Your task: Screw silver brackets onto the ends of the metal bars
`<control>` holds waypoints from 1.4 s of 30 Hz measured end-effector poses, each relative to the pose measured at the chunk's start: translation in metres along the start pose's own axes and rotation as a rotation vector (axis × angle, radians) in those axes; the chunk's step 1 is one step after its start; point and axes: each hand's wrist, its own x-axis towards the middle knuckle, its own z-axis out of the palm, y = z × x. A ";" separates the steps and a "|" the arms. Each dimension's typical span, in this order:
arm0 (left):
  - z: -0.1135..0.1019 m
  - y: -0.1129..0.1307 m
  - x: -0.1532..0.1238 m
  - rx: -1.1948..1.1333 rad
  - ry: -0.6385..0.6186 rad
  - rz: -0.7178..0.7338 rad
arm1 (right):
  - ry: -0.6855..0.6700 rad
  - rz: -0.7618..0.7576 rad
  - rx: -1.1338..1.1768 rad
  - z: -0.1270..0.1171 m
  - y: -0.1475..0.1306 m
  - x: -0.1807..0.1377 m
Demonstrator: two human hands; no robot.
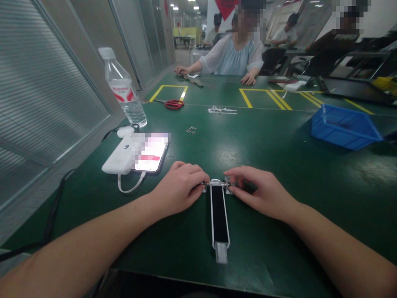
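Note:
A long flat bar with a black face and white edges lies on the table, pointing toward me. A clear or grey tab sticks out of its near end. Across its far end runs a metal rod with a small metal bracket on each side. My left hand pinches the left end of the rod by its bracket. On the other side, my right hand has thumb and fingertips at the right bracket. Fingers partly hide both brackets.
Left are a white power bank, a phone and a water bottle. Ahead lie small metal pieces, thin white strips and red scissors. A blue bin stands right. A person sits opposite.

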 end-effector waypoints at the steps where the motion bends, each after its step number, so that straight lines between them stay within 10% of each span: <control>1: 0.000 0.000 0.000 -0.001 0.000 0.000 | -0.005 0.009 0.001 0.000 0.000 0.000; 42: 0.000 0.000 -0.001 -0.006 -0.003 0.004 | 0.014 -0.008 -0.050 -0.001 0.000 -0.001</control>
